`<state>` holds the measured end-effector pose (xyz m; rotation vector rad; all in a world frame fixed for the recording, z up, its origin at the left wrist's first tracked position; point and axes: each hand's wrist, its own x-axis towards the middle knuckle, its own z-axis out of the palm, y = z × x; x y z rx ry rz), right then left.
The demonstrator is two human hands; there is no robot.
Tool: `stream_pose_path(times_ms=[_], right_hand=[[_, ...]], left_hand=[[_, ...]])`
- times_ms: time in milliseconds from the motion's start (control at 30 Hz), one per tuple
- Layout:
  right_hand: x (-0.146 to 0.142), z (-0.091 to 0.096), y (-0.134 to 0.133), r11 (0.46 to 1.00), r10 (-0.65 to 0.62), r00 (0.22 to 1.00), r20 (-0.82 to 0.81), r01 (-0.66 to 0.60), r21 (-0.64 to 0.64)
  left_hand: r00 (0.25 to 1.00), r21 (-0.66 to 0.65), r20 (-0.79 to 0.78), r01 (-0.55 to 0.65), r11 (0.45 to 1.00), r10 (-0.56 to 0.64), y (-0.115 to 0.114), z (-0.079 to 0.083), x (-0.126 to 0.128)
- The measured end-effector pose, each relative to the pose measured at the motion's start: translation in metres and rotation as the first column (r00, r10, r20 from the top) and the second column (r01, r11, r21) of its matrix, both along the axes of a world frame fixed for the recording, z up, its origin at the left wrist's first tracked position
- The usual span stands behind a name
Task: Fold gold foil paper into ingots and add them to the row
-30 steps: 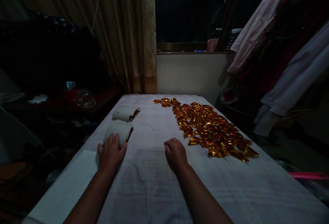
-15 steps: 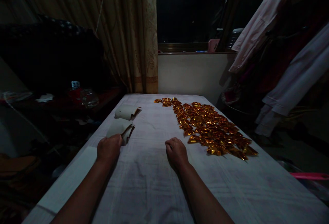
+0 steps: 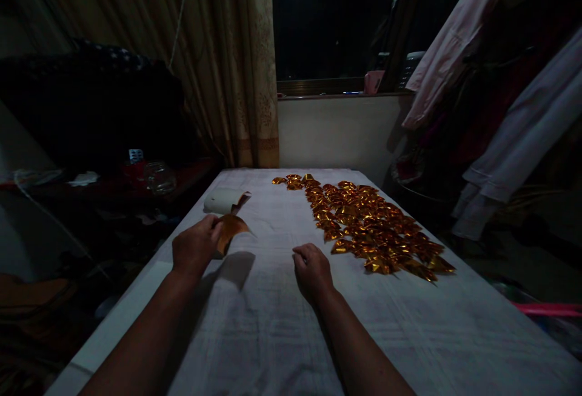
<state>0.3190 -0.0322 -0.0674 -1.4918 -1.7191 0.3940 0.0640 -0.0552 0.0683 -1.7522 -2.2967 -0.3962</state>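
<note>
Between my left hand's [image 3: 196, 245] fingertips sits one gold foil sheet [image 3: 231, 227], pinched at its near edge and lifted clear of the surface [image 3: 273, 323], gold face up so I can see it. Its long axis runs away from the hand toward the right, free corner pointing at the folded gold pieces [image 3: 368, 226]. Just beyond the hand lies the white paper roll [image 3: 220, 201]. My right hand [image 3: 311, 270] rests curled on the cloth, holding nothing I can see.

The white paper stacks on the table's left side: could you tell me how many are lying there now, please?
1: a curled white stack lies near the table's left edge, beyond the left hand, which holds up a gold sheet. That hand may hide more.
</note>
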Motion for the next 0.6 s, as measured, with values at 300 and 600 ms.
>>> stream_pose_path(times_ms=[300, 600], right_hand=[[0.02, -0.008, 0.011, 0.997, -0.079, 0.948, -0.308, 0.083, 0.001], [0.013, -0.005, 0.011, 0.999, 0.027, 0.899, -0.437, -0.013, 0.035]], left_hand=[[0.89, -0.14, 0.412, 0.273, 0.952, -0.194, 0.013, -0.042, 0.051], [0.834, -0.093, 0.452, 0.397, 0.913, -0.317, 0.03, -0.062, 0.056]])
